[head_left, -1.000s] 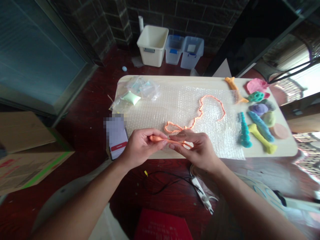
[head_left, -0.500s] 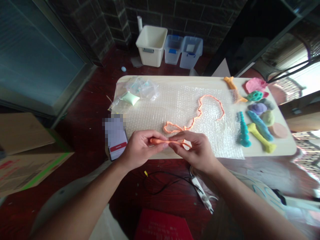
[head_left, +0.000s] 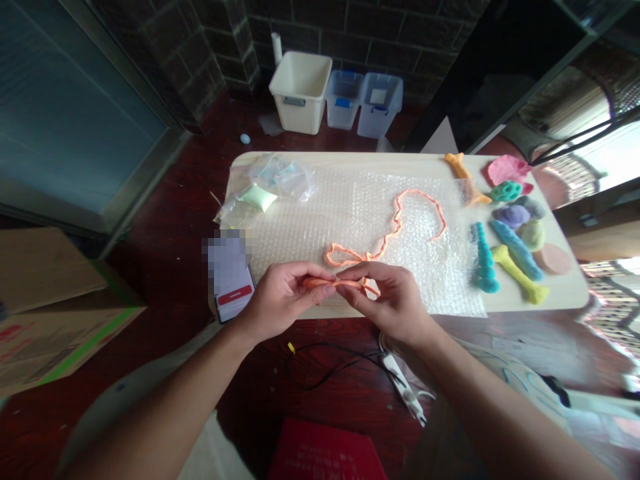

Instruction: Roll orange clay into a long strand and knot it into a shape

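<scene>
A long, thin strand of orange modelling clay (head_left: pixel 398 223) winds across the bubble wrap (head_left: pixel 310 220) and loops back toward me. Its near end runs between my two hands, just above the table's front edge. My left hand (head_left: pixel 283 293) pinches the thicker end of the strand between thumb and fingers. Close beside it, my right hand (head_left: pixel 387 293) grips the same strand, fingertips nearly touching those of the left. Part of the clay is hidden behind the fingers.
Several coloured clay shapes, including a yellow bone shape (head_left: pixel 521 275) and a teal cone (head_left: pixel 484 260), lie at the table's right. A phone (head_left: pixel 233 283) and a pale green packet (head_left: pixel 259 197) are at the left. Beyond the table stand a white bin (head_left: pixel 301 100) and clear boxes (head_left: pixel 380 110).
My fingers have shifted very slightly on the orange strand, with the thick end showing a little less at the left hand. The whole view has drifted a little; the rest looks the same.
</scene>
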Demonstrator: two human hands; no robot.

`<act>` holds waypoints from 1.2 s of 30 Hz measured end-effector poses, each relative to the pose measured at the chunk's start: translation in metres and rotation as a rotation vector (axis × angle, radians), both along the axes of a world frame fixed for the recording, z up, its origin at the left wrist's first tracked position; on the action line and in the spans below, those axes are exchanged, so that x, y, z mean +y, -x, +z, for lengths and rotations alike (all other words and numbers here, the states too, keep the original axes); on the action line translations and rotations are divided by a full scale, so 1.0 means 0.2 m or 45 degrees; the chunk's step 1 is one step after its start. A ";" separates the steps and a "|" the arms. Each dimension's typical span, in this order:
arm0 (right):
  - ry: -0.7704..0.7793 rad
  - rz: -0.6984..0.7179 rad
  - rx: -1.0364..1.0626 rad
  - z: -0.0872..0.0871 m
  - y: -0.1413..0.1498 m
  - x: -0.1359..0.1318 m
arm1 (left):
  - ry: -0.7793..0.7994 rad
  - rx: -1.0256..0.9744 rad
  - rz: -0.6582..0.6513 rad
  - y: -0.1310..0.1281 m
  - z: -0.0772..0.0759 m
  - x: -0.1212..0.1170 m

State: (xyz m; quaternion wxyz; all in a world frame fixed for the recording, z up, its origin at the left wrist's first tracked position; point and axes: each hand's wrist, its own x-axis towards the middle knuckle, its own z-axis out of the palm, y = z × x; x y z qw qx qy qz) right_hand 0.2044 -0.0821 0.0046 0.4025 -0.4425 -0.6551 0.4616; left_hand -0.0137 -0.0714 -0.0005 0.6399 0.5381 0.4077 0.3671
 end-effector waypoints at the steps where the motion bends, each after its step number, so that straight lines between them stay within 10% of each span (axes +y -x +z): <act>1: 0.008 -0.004 -0.002 0.00 0.00 0.00 | -0.021 0.020 0.010 0.00 0.00 0.00; 36: -0.062 0.033 0.024 0.01 0.01 0.01 | 0.040 -0.100 0.016 0.00 0.00 0.00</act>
